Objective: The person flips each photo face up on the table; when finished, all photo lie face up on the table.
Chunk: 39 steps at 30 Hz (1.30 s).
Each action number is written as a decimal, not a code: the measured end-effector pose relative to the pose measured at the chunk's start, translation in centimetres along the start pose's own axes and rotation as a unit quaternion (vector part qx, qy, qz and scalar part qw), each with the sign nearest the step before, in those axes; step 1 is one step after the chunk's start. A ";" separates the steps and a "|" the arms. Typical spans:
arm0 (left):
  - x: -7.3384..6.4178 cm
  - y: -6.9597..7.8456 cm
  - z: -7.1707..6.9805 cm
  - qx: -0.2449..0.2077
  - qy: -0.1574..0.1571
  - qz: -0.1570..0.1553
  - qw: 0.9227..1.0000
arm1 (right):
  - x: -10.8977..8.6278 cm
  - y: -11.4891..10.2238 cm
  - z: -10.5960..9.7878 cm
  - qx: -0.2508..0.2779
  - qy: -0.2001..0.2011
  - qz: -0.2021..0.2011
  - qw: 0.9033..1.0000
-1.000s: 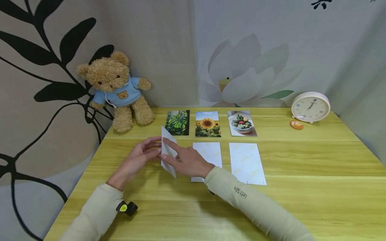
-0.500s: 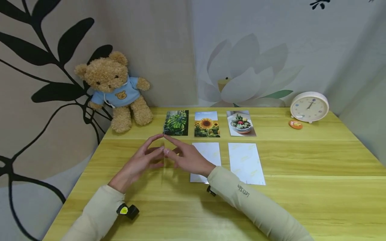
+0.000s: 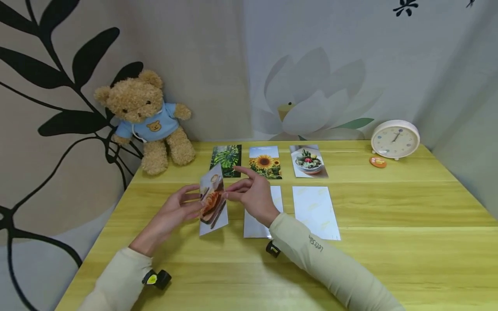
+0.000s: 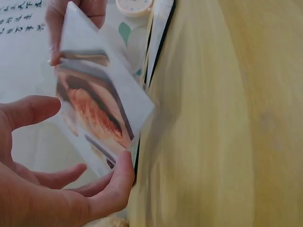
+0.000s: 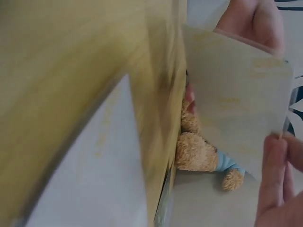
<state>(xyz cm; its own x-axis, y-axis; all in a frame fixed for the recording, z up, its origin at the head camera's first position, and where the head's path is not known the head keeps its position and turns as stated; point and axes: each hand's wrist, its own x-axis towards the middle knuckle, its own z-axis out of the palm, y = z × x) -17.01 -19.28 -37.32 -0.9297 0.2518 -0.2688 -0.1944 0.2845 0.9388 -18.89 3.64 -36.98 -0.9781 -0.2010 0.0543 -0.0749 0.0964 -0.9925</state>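
Note:
A photo card (image 3: pixel 214 179) with a croissant picture stands on edge above the table, picture side turned to the left. My left hand (image 3: pixel 165 220) pinches its lower left side, thumb (image 4: pixel 124 165) at one corner in the left wrist view. At the opposite side my right hand (image 3: pixel 256 198) pinches the edge, index finger stretched out. The right wrist view shows the card's white back (image 5: pixel 232 85) with faint yellow print. Past it on the table lie a green leaf card (image 3: pixel 223 155), a sunflower card (image 3: pixel 265 162) and a cactus bowl card (image 3: pixel 309 161) in a row.
Two cards lie white side up: one (image 3: pixel 278 198) partly under my right hand, another (image 3: pixel 316 212) to its right. A teddy bear (image 3: pixel 149 121) sits at the back left. A round clock (image 3: pixel 394 139) and an orange badge (image 3: pixel 377 162) are at the back right.
The card has turned from showing its white back, through edge-on, to showing the croissant picture. The right hand has shifted slightly right along with its edge.

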 end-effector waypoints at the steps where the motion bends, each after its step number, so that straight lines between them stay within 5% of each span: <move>1: -0.1 0.0 -0.1 0.004 0.000 0.002 1.000 | 0.0 0.0 -0.1 -0.009 0.007 0.001 1.000; 5: -0.4 -0.2 -0.6 0.026 0.008 0.006 1.000 | 0.0 0.3 -0.2 -0.091 0.007 0.000 0.996; 11: -0.5 -0.3 -1.2 0.072 0.030 0.013 0.997 | -0.8 0.7 -0.1 -0.195 -0.061 0.011 0.979; 17: -0.4 -0.7 -1.4 0.117 0.012 0.001 0.993 | -1.3 1.2 -0.4 -0.075 -0.118 0.106 0.984; 23: -0.1 -0.8 -1.4 0.173 0.008 0.001 0.985 | -1.4 1.3 -1.4 0.036 -0.156 0.160 0.974; 39: 0.4 -0.5 -0.7 0.316 0.014 0.038 0.948 | -1.7 1.4 -2.2 0.064 -0.200 0.178 0.961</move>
<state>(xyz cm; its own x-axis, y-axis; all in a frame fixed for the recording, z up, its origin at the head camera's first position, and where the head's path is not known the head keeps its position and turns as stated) -17.51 -19.95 -37.79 -0.9429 0.2717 -0.1926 0.0908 0.7661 0.6362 -17.73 6.22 -38.22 -0.7821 -0.5390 -0.3127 0.3003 0.1138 -0.9470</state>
